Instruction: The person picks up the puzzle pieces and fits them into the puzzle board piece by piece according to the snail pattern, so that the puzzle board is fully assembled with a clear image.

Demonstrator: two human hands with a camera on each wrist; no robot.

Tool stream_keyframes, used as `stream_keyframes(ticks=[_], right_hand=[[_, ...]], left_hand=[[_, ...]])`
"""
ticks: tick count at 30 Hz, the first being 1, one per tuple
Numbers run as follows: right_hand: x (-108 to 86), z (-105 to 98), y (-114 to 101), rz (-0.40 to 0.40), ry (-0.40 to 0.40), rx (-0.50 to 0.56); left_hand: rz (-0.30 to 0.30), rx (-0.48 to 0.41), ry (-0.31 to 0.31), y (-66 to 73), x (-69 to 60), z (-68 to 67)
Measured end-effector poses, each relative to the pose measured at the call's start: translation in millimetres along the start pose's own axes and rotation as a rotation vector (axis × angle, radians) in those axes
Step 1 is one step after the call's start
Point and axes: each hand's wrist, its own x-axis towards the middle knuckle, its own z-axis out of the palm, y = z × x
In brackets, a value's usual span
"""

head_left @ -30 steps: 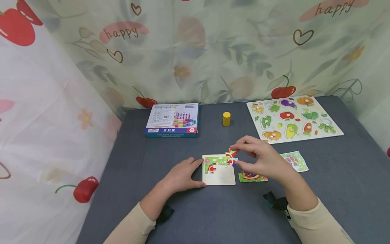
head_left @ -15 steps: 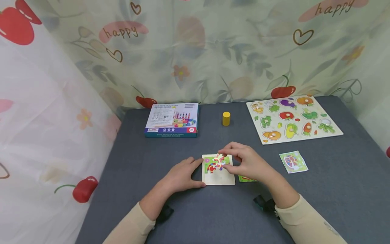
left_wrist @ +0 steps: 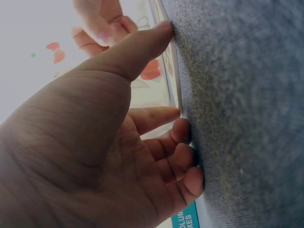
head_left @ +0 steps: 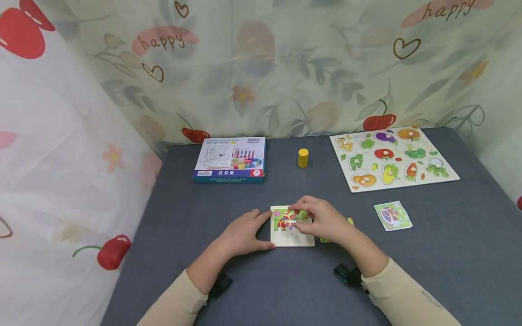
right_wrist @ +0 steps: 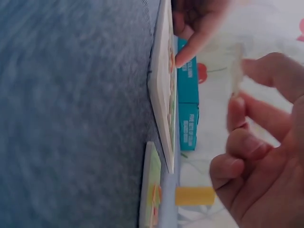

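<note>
A small square wooden puzzle board (head_left: pixel 293 240) lies on the dark table, its upper part filled with green picture pieces and its lower part bare. My left hand (head_left: pixel 242 233) rests against the board's left edge, index fingertip near the far corner and thumb at the near corner. Above the board, my right hand (head_left: pixel 322 220) pinches a jigsaw piece (right_wrist: pixel 236 71) between thumb and fingertips; the right wrist view shows it edge-on, raised off the board. Right of the board, a green picture piece (right_wrist: pixel 151 173) lies on the table, partly hidden by my right hand in the head view.
A printed picture card (head_left: pixel 393 216) lies to the right. Behind it is a vegetable puzzle board (head_left: pixel 399 181). A yellow cylinder (head_left: pixel 303 158) stands at the back, with a flat toy box (head_left: pixel 229 160) to its left. Patterned curtains (head_left: pixel 244 68) border the table.
My right hand has moved left with the jigsaw piece, from the board's right edge to over its picture area. The left hand has stayed at the board's left edge.
</note>
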Motion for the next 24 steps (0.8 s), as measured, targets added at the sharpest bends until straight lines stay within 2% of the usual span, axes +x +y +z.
stream_keyframes(ticks=[5, 10, 15, 24], right_hand=[[2.2, 4.1, 5.9, 0.046, -0.018, -0.016], [4.1, 8.7, 12.0, 0.047, -0.039, -0.036], [3.4, 13.3, 15.6, 0.036, -0.045, -0.095], [3.1, 16.9, 13.7, 0.063, -0.044, -0.215]], left_hand=[[-0.001, -0.004, -0.002, -0.1, -0.4, 0.0], [0.003, -0.011, -0.002, -0.3, -0.6, -0.2], [0.006, -0.011, -0.003, -0.2, -0.6, -0.3], [0.006, -0.005, 0.001, 1.0, -1.2, -0.9]])
